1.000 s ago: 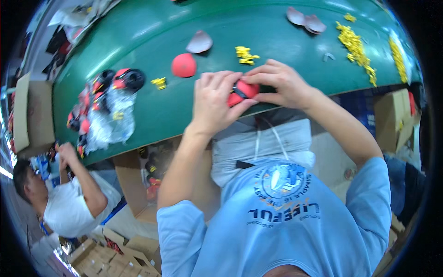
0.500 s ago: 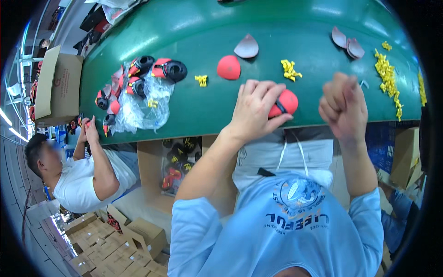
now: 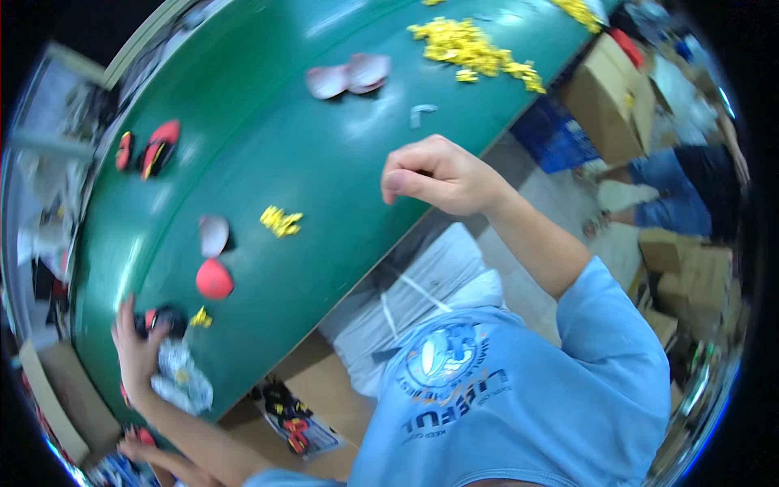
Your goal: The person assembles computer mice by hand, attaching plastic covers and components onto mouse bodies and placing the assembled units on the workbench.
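Note:
My left hand (image 3: 138, 349) reaches to the left over the green work surface (image 3: 341, 162), its fingers spread and slightly blurred. Its thumb overlaps a black-and-red rounded piece (image 3: 169, 321); whether it touches is unclear. Beside the wrist lies a clear plastic bag (image 3: 182, 377). My right hand (image 3: 438, 172) hovers near the front edge with fingers curled in; anything inside is hidden. Between the hands lie a red domed shell (image 3: 214, 280), a pale pink shell (image 3: 214, 235), a small yellow piece (image 3: 201, 317) and a yellow cluster (image 3: 281, 221).
Beyond are two pale shells (image 3: 367, 73), a heap of yellow pieces (image 3: 466, 47) and red-and-black pieces (image 3: 160, 150). Another person's hand (image 3: 142, 450) is at lower left, near an open carton (image 3: 53, 406). A box of black-and-red pieces (image 3: 324, 373) stands below the edge.
The view has swung to the right. My left hand has let go of the red piece with the black band and moved left to the black-and-red pieces. My right hand stays raised and curled.

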Motion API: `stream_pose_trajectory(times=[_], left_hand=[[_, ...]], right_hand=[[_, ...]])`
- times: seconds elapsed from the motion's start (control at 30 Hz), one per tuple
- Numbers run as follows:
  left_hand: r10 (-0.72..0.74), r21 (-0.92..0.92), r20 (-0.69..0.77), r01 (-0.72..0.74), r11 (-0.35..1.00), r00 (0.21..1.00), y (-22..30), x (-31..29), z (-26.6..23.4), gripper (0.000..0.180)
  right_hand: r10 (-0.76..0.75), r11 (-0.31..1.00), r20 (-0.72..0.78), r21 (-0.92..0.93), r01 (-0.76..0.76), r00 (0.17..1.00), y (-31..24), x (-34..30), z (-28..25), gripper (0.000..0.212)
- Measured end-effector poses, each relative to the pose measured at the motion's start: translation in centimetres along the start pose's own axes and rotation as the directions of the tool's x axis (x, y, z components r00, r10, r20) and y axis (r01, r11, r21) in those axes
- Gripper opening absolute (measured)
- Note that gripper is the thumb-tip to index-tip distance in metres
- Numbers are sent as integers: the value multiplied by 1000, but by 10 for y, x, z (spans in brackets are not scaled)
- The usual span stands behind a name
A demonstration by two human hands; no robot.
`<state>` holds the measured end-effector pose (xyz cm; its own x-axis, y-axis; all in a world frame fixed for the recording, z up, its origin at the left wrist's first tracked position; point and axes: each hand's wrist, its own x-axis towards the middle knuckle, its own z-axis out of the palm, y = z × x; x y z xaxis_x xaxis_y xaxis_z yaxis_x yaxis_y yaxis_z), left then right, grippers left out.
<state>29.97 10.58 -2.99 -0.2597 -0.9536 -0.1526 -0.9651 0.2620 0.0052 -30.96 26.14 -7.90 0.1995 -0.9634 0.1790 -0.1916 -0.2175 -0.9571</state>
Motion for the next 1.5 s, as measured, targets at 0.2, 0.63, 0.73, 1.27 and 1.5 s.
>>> stream_pose_trajectory(times=[0.2, 0.63, 0.73, 1.27, 1.5], left_hand=[[6, -182, 106, 14, 983, 994, -6, 5, 34, 112], [236, -486, -111, -260, 834, 965, 188, -46, -2, 70], [532, -262, -122, -544, 797, 838, 254, -42, 27, 74], [557, -176, -525, -722, 669, 644, 282, -40, 105, 61], [547, -172, -516, -705, 688, 660, 283, -42, 105, 59]], right_hand=[[-177, 690, -360, -709, -146, 916, 37, -16, -80, 19], [-13, 1000, -412, 14, 21, 911, 19, -18, -18, 14], [-160, 971, -40, -184, 150, 986, -9, 6, 34, 10], [-361, 776, 182, -486, 403, 915, 29, 29, 78, 20], [-364, 759, 160, -520, 392, 917, 19, 14, 84, 42]])
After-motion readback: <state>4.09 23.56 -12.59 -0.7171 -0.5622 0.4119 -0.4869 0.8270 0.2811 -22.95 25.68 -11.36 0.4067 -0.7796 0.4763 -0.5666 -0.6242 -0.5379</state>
